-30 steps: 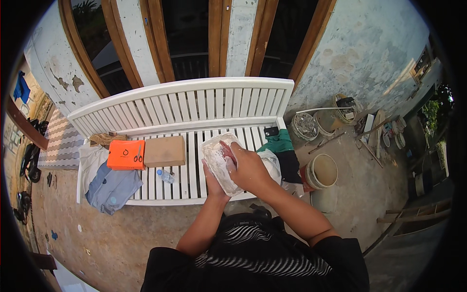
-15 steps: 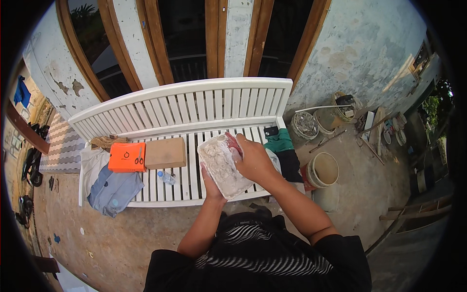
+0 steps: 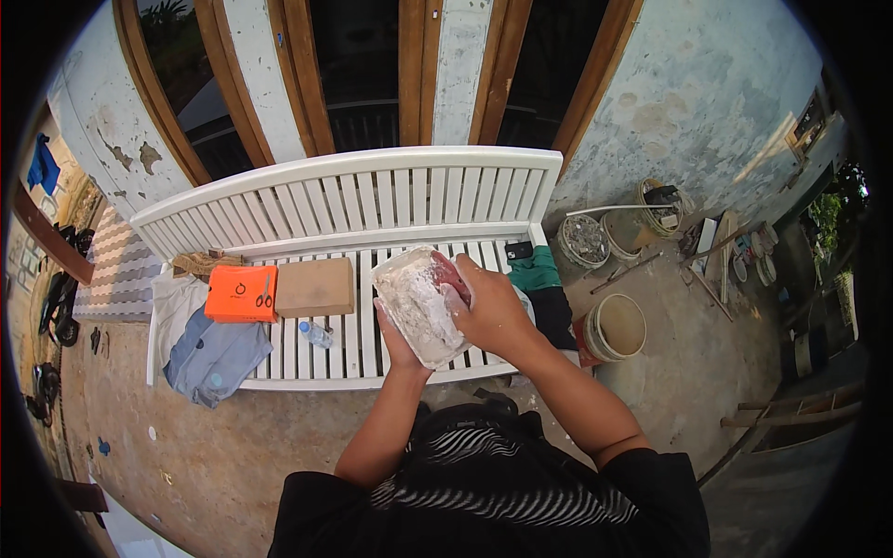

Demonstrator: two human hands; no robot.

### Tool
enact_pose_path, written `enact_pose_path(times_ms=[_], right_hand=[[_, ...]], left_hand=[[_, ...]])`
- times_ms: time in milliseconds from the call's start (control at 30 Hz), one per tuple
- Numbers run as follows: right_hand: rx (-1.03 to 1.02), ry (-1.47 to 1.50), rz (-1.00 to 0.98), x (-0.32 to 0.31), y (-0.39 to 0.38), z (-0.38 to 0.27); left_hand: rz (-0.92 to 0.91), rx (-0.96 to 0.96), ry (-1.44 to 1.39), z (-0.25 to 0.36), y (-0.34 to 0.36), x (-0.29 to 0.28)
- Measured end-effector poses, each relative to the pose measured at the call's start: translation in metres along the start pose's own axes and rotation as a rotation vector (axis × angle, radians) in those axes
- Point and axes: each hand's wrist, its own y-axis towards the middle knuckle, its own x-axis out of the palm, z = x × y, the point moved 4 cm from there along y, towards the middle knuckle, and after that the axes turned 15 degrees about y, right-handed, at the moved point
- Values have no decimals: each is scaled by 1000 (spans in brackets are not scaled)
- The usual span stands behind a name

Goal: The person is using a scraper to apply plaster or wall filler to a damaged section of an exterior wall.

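Tray point(image 3: 443, 358) of pale paste point(image 3: 406, 290), held before the bench point(image 3: 372, 158); on my feed the left hand point(image 3: 400, 342) grips its side, the right hand point(image 3: 493, 312) a reddish tool point(image 3: 447, 272). Bench's left: orange box point(image 3: 240, 305) bearing dark print. Bench's right: bucket point(image 3: 586, 264) holding rubble point(image 3: 584, 237).

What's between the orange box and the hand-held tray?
In the head view, the brown box, then bench slats, lie between the orange box and the tray.

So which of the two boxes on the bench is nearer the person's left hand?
The plain brown box. The orange box sits to its left, farther from the left hand.
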Motion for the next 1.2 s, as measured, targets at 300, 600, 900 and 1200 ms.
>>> enact_pose_path(times_ms=[300, 600, 900, 1200], right_hand=[[0, -3, 88, 39, -5, 15], [35, -74, 98, 8, 14, 15], [-30, -89, -63, 43, 3, 17], [83, -13, -18, 9, 10, 20]], left_hand=[[93, 65, 81, -9, 2, -9], [23, 51, 39, -7, -1, -11], [104, -17, 161, -15, 0, -18], [22, 15, 28, -4, -1, -10]])
